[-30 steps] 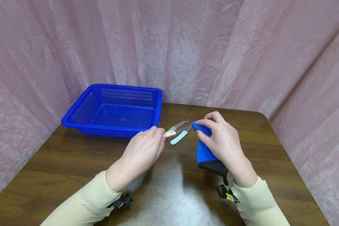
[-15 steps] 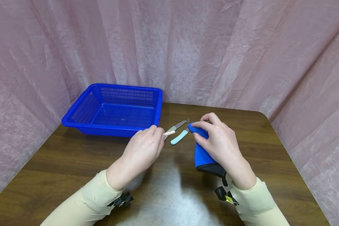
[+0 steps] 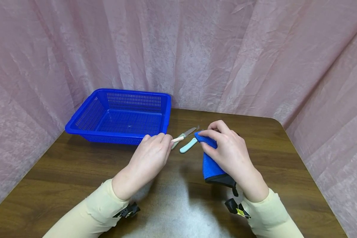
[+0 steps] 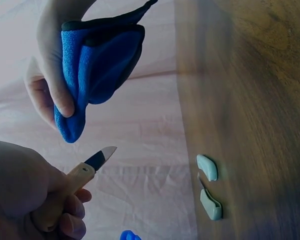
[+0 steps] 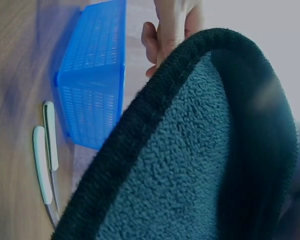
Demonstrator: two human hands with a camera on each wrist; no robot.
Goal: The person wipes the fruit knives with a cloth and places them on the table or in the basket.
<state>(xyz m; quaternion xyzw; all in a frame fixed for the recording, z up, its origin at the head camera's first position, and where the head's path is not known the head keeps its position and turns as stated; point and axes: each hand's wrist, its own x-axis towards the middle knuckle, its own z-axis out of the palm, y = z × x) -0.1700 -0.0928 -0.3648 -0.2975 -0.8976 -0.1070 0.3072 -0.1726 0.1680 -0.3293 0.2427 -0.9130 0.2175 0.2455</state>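
My left hand (image 3: 145, 155) grips a small knife by its cream handle (image 3: 178, 139); in the left wrist view its short blade (image 4: 104, 156) sticks out, pointing up and to the right. Between thumb and fingers, my right hand (image 3: 228, 148) pinches a folded blue cloth (image 3: 212, 165) with a black edge. In the left wrist view, a small gap separates the cloth's lower tip from the blade. Below the hands, a mint-handled knife (image 3: 188, 145) lies on the table. Beside it is a pale green-handled knife (image 3: 190, 131), its handle partly hidden behind the cream one.
A blue plastic basket (image 3: 117, 135) stands on the left of the wooden table (image 3: 86, 165), just beyond my left hand. Pink curtains (image 3: 202, 59) hang behind and along the sides of the table.
My right hand has drawn the blue cloth left and slightly nearer to me, closer to the cream-handled knife. That knife has turned a little in my left hand, its handle now looking thinner.
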